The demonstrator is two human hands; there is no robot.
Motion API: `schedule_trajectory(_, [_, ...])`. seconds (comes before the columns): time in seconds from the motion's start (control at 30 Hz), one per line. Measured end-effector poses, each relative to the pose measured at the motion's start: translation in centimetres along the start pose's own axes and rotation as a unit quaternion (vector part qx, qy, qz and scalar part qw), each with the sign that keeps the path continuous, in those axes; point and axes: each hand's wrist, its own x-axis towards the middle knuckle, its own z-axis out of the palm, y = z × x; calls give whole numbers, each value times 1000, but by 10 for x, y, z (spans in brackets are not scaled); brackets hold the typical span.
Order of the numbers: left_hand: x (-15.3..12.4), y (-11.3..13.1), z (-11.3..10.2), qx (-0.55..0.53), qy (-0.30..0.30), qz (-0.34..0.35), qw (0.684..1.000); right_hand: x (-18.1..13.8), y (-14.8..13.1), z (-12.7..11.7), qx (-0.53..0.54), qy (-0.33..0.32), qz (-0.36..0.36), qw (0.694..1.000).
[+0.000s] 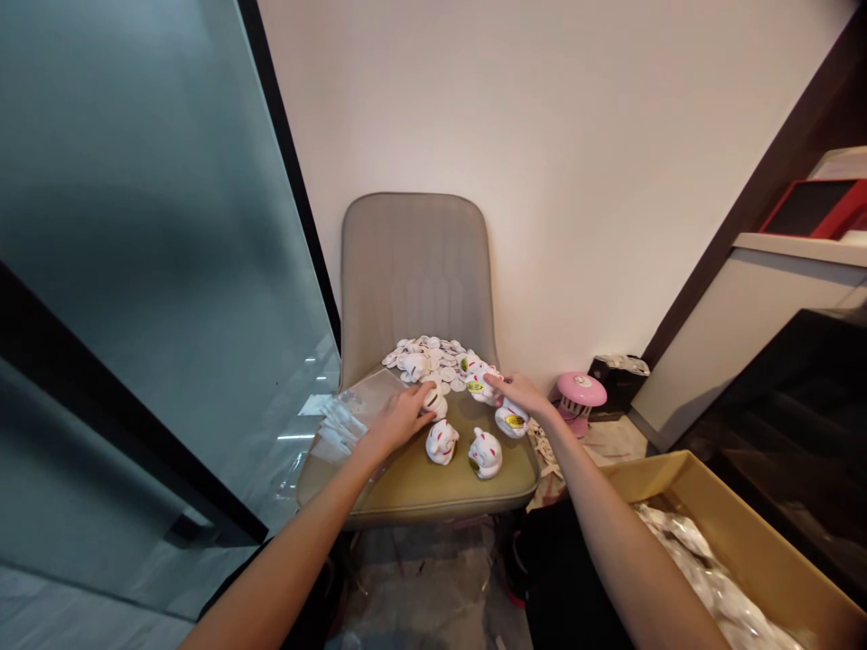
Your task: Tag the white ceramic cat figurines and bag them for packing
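My left hand (pixel 401 418) is closed around a white cat coin bank (pixel 434 403) with a dark slot, at the middle of the chair seat. With its fingers, my right hand (pixel 523 394) grips a white lucky cat figurine (pixel 480 383) bearing a yellow-green patch. Just below that hand lies another lucky cat (pixel 511 420). Two more cats, one at the seat's middle (pixel 442 442) and one nearer the front (pixel 485 454), have red markings. Behind the hands, a slotted white piece (pixel 414 366) rests by a pile of small white discs (pixel 443 348).
Clear plastic bags (pixel 339 429) lie on the left of the chair (pixel 416 262). A glass door (pixel 169 226) stands to the left. On the right are a pink mushroom-shaped device (pixel 581 390), a black box (pixel 618 384) and a carton (pixel 650 471) holding plastic-wrapped white items.
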Motion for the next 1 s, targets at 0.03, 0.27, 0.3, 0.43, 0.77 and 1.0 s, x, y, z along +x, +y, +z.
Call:
schedule_trajectory(0.03, [0, 0, 1, 5, 1, 5, 1000, 1, 1, -1, 28, 4, 20, 999])
schedule_trajectory(0.27, [2, -4, 3, 27, -4, 10, 1000, 1, 9, -4, 38, 21, 22, 999])
schedule_trajectory(0.3, [2, -3, 3, 26, -5, 11, 1000, 0, 9, -3, 5, 11, 1, 1000])
schedule_trajectory(0.43, [1, 3, 2, 4, 12, 21, 1000, -6, 5, 6, -136, -32, -77, 987])
schedule_trajectory(0.77, [1, 10, 8, 30, -4, 40, 999, -15, -11, 37, -392, -17, -94, 915])
schedule_trajectory(1.0, [-2, 9, 3, 32, -21, 67, 997, -15, -10, 36, -403, -23, -78, 912])
